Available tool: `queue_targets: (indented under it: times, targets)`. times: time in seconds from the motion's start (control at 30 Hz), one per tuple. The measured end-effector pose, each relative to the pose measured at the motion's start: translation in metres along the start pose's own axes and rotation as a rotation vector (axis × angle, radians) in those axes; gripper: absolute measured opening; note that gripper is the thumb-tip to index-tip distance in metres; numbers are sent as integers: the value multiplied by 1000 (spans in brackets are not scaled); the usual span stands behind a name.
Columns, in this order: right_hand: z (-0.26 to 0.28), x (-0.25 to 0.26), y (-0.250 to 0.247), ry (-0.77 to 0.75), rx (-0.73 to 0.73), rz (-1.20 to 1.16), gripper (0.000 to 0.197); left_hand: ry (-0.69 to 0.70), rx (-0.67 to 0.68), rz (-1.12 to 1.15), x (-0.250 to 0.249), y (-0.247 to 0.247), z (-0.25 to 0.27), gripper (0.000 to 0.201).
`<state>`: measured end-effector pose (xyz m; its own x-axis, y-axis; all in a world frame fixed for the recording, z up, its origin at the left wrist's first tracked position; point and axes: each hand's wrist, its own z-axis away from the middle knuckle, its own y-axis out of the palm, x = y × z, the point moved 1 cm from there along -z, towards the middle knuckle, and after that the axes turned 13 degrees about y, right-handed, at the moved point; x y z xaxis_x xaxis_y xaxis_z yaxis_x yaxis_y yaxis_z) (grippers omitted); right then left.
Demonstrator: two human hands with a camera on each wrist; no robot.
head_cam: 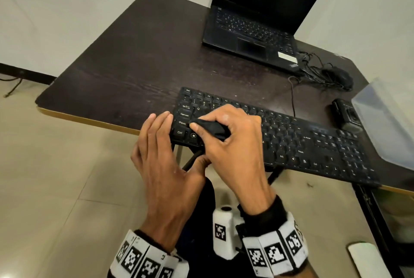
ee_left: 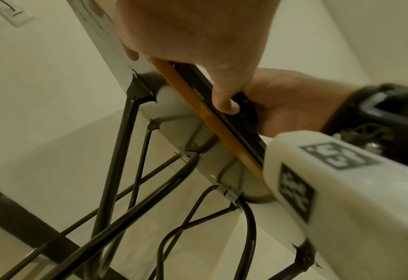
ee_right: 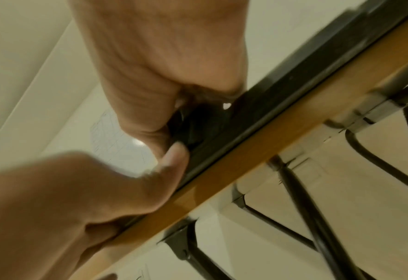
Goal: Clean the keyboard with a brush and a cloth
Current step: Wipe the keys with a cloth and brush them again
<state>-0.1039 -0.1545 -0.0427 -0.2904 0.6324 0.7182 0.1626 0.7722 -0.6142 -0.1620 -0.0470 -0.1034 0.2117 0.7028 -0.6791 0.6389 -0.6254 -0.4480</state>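
A black keyboard [head_cam: 291, 141] lies along the front edge of the dark table [head_cam: 139, 58]. My right hand [head_cam: 209, 134] grips a bunched black cloth [head_cam: 212, 126] and presses it onto the keys at the keyboard's left part; the cloth [ee_right: 198, 121] shows dark between thumb and fingers in the right wrist view. My left hand [head_cam: 174, 141] lies at the keyboard's left end, fingers straight against its side. Its thumb [ee_left: 224, 106] presses on the keyboard's front edge [ee_left: 243, 130]. I cannot pick out a brush for certain.
An open black laptop [head_cam: 253, 31] stands at the back, with a corded mouse [head_cam: 338, 77] to its right. A small black object [head_cam: 346, 114] and a translucent plastic sheet [head_cam: 385, 120] lie right of the keyboard. Black metal table legs [ee_left: 116, 170] run below.
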Motion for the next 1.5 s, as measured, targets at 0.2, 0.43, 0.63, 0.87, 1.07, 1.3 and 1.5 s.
queue_targets:
  times: [0.2,0.43,0.63,0.87,1.07,1.3,1.5]
  targets:
    - [7,-3,-18,-53,141,159,17,-17,-16,45,-2,1,0,90]
    - [-16,15,-1,-149,220,74,4,-21,-23,72,1,2,1,85]
    - [-24,17,-5,0,233,80,7,-28,-5,49,2,3,-1,91]
    - [-29,32,-6,-4,305,313,7,-46,16,30,0,-2,-1,89]
    - [-27,34,-6,-35,261,270,12,-70,36,10,-1,0,0,99]
    - [-37,37,-16,-66,359,392,5,-76,39,24,-2,-2,0,100]
    - [-52,49,-37,-61,564,426,11,-79,29,23,-2,-2,-1,97]
